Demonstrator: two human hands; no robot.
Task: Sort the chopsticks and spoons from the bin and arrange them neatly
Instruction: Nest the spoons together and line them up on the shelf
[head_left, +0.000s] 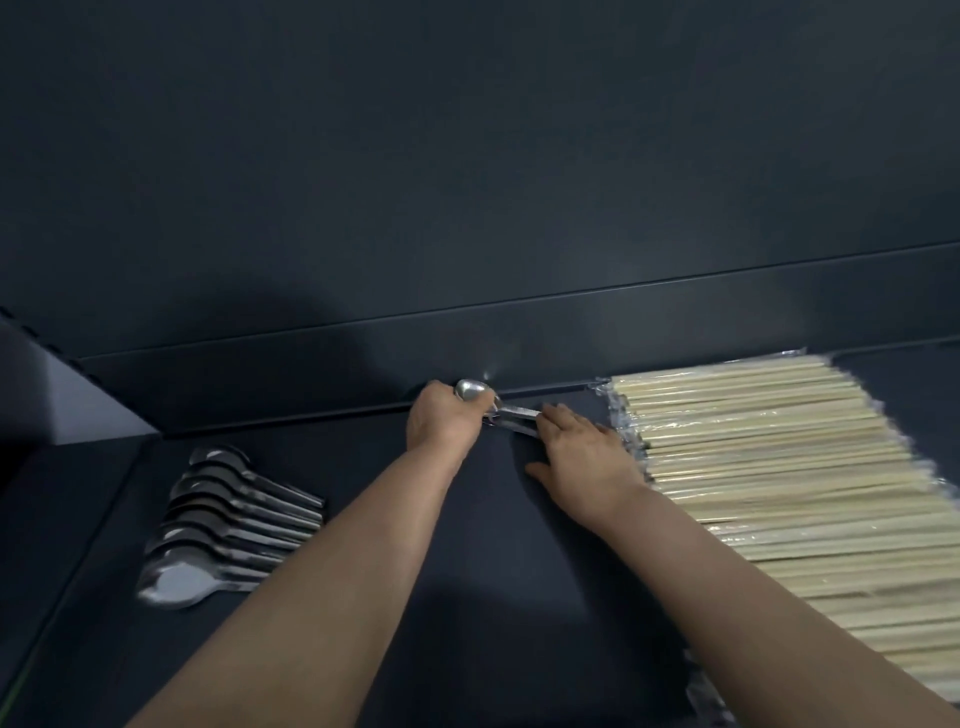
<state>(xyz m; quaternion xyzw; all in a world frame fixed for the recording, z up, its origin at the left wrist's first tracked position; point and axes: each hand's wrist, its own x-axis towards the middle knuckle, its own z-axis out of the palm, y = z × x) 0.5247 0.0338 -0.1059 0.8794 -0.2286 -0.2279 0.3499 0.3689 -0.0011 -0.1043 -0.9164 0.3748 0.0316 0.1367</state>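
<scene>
- Head view, work surface: a dark tabletop (493, 571) with a raised back ledge (311, 374) running along its far edge. The bin named in the task is not in frame.
- Head view, left hand (449, 415): curled round the bowl end of the held spoons (474, 391), gripping them close against the back ledge. One shiny bowl shows above the fingers and the handles point right (how many spoons are held cannot be read).
- Head view, right hand (582, 447): fingers straight and together, palm down just over the tabletop, fingertips meeting the handle ends. It holds nothing; it appears to be squaring the handles.
- Head view, row of spoons (228, 519): laid overlapping at the left, bowls left, handles right, well apart from both hands.
- Head view, chopsticks (779, 493): pale sticks in clear wrappers, laid side by side in a broad bank at the right, their near ends just beside the right hand.
- Handling judgement, spoons: stiff metal, smooth and likely slippery, prone to fan out if held loosely. Best taken round the necks just behind the bowls, with a flat hand against the handle tips.
- Handling judgement, chopsticks: light, thin, with slick film (liable to slide or roll). Best gathered across the middle as a bundle, not by one end.
- Progress judgement: sorting looks well advanced, with the held spoons not yet placed.
</scene>
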